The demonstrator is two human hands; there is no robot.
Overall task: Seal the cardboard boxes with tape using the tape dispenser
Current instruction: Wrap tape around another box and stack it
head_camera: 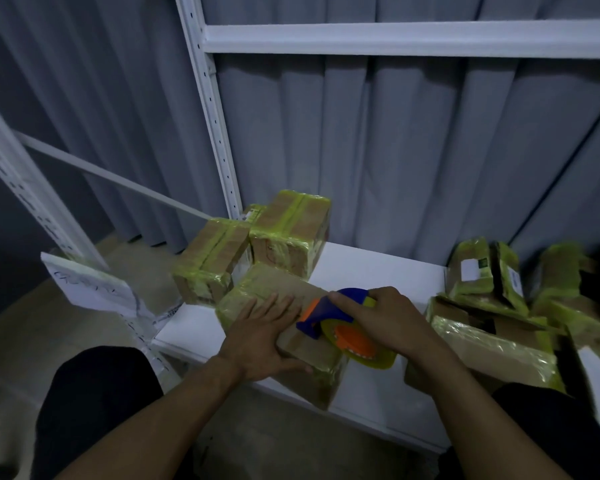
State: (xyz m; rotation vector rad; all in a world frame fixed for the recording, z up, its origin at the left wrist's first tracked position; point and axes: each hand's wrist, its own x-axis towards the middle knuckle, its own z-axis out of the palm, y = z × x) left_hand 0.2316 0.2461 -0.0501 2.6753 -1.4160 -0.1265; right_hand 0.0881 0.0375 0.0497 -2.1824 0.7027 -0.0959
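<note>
Cardboard box (pixel 274 284) at the front edge of the white shelf (pixel 378 268), turned at an angle, near corner jutting past the edge. Yellowish clear tape over its far end and near side.

On top, toward the right edge: tape dispenser (pixel 326 315), blue handle, orange hub, yellow roll hanging partly beyond the box's right side. Gripped from above by the right hand (pixel 392 320), fingers curled round the handle and the roll.

Flat on the box top just left of the dispenser: left hand (pixel 264 334), fingers straight and spread, thumb stretched along the near edge.

Behind, at the shelf's left end: low taped box (pixel 210 261) touching a taller taped box (pixel 291 230).

To the right: long box (pixel 492 344) wrapped in tape, and behind it a blurred heap of further boxes (pixel 478 268), some flaps open.

Beyond all: grey curtain (pixel 395 150) and white perforated upright (pixel 212 116).

Lower left: sheet of paper (pixel 94 289) with handwriting, unreadable.
</note>
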